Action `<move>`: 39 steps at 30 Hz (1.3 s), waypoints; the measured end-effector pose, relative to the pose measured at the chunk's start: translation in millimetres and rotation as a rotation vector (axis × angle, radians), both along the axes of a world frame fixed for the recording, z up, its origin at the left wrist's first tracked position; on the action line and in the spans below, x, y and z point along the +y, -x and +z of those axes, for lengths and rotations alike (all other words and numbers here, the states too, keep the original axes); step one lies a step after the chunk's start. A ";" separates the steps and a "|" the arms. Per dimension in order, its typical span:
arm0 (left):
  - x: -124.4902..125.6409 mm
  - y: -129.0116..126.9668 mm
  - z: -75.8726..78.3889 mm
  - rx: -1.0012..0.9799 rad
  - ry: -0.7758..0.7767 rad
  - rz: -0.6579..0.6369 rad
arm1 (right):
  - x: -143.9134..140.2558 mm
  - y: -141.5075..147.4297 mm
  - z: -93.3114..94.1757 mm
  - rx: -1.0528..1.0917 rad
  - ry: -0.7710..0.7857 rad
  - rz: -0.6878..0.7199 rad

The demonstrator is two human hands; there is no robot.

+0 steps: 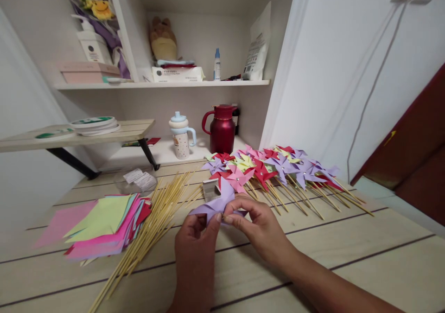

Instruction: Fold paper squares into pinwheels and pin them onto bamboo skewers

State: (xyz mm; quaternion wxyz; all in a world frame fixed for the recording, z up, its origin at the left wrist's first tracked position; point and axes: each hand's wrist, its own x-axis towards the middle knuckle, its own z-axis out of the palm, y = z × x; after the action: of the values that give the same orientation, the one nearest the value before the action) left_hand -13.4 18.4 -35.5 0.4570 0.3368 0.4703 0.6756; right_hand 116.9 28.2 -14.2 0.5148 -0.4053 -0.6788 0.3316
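A folded purple paper pinwheel (216, 204) is held between both hands above the table, with no stick visible on it. My left hand (198, 239) is closed on its lower left side, the thumb pressed near the centre. Pinching close to the middle from the right is my right hand (255, 220); its fingertips hide whatever small part may be there. Just behind the pinwheel stands a small open box (210, 190). To the left lie a loose bundle of thin wooden sticks (156, 225) and a stack of coloured paper squares (104, 220).
Finished pinwheels on sticks (271, 169) lie heaped at the back right. A clear plastic container (134, 181) sits behind the paper. Farther back are a cup with a handle (181, 139), a red jug (222, 130) and a small raised shelf (139, 130) holding tape rolls (94, 126).
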 end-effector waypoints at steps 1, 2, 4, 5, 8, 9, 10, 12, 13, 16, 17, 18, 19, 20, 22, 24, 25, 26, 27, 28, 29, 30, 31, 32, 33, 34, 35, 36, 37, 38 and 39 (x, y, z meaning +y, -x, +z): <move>-0.5 0.1 1.6 -0.006 0.007 -0.005 | 0.1 -0.2 0.1 0.005 0.008 0.003; -1.3 0.3 3.4 -0.011 0.017 -0.013 | 0.2 -0.3 0.2 0.011 0.017 0.006; -3.4 0.8 7.4 -0.030 0.044 -0.034 | 0.4 -0.1 0.3 0.024 0.033 0.016; -4.5 0.9 9.3 -0.042 0.057 -0.043 | 0.5 0.1 0.2 0.033 0.041 0.019; -6.9 0.6 13.2 -0.081 0.072 -0.057 | 0.7 0.7 -0.3 0.061 0.068 0.023; -7.2 0.3 13.8 -0.093 0.065 -0.062 | 0.7 0.8 -0.4 0.069 0.075 0.022; -7.2 -0.1 14.1 -0.103 0.057 -0.066 | 0.6 0.8 -0.5 0.075 0.081 0.023; -6.8 -0.8 13.6 -0.106 0.051 -0.064 | 0.4 0.9 -0.4 0.085 0.088 0.027; -6.4 -1.0 12.9 -0.100 0.050 -0.059 | 0.2 0.9 -0.4 0.091 0.090 0.027; -5.2 -1.1 10.2 -0.085 0.047 -0.043 | -0.5 1.8 -1.1 0.112 0.105 0.022; -5.1 -1.1 9.4 -0.084 0.042 -0.041 | -0.8 2.3 -1.7 0.122 0.110 0.020; -5.1 -1.1 8.9 -0.080 0.039 -0.038 | -1.0 2.8 -2.5 0.134 0.113 0.019; -5.4 -1.1 8.7 -0.072 0.037 -0.033 | -1.3 3.3 -3.2 0.147 0.114 0.018; -5.9 -1.2 9.0 -0.066 0.034 -0.028 | -1.4 3.7 -3.9 0.160 0.113 0.016; -7.4 -1.7 10.5 -0.073 0.027 -0.028 | -1.6 4.0 -4.5 0.172 0.116 0.018; -8.8 -2.3 12.6 -0.088 0.031 -0.032 | -1.5 3.6 -3.7 0.164 0.124 0.034; -9.2 -2.6 13.4 -0.091 0.039 -0.029 | -1.4 3.1 -2.8 0.157 0.128 0.047; -9.3 -2.8 13.9 -0.085 0.049 -0.021 | -1.2 2.5 -1.8 0.150 0.129 0.058; -9.1 -2.9 14.0 -0.076 0.059 -0.011 | -1.0 1.8 -0.6 0.143 0.128 0.067; -8.5 -2.9 13.8 -0.070 0.064 -0.005 | -0.7 1.0 0.5 0.135 0.124 0.074; -7.7 -2.8 13.2 -0.071 0.066 -0.003 | -0.5 0.2 1.6 0.124 0.120 0.078; -6.8 -2.7 12.5 -0.078 0.066 -0.005 | -0.3 -0.6 2.5 0.111 0.116 0.082; -5.8 -2.5 11.7 -0.087 0.066 -0.007 | -0.1 -1.3 3.3 0.097 0.113 0.084; -4.9 -2.3 10.9 -0.093 0.064 -0.008 | 0.0 -1.9 3.8 0.083 0.112 0.086; -4.2 -2.1 10.3 -0.094 0.063 -0.007 | 0.1 -2.5 4.3 0.070 0.112 0.087; -3.8 -2.0 10.0 -0.089 0.061 -0.004 | 0.0 -2.9 4.6 0.058 0.113 0.088; -3.8 -1.8 9.9 -0.080 0.057 -0.001 | -0.2 -3.2 4.9 0.048 0.113 0.086; -4.2 -1.7 10.2 -0.071 0.056 0.000 | -0.4 -3.4 5.2 0.039 0.113 0.084; -4.9 -1.6 10.8 -0.063 0.056 -0.002 | -0.7 -3.6 5.5 0.031 0.112 0.081; -5.8 -1.4 11.6 -0.059 0.056 -0.007 | -1.0 -3.9 5.7 0.024 0.113 0.077; -6.7 -1.2 12.6 -0.061 0.057 -0.015 | -1.3 -4.2 6.0 0.015 0.111 0.083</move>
State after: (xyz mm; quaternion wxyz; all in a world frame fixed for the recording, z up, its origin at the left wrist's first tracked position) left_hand -12.2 11.7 -22.9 0.4855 0.3065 0.4729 0.6684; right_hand 121.0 26.9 -8.2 0.4824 -0.4023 -0.6715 0.3930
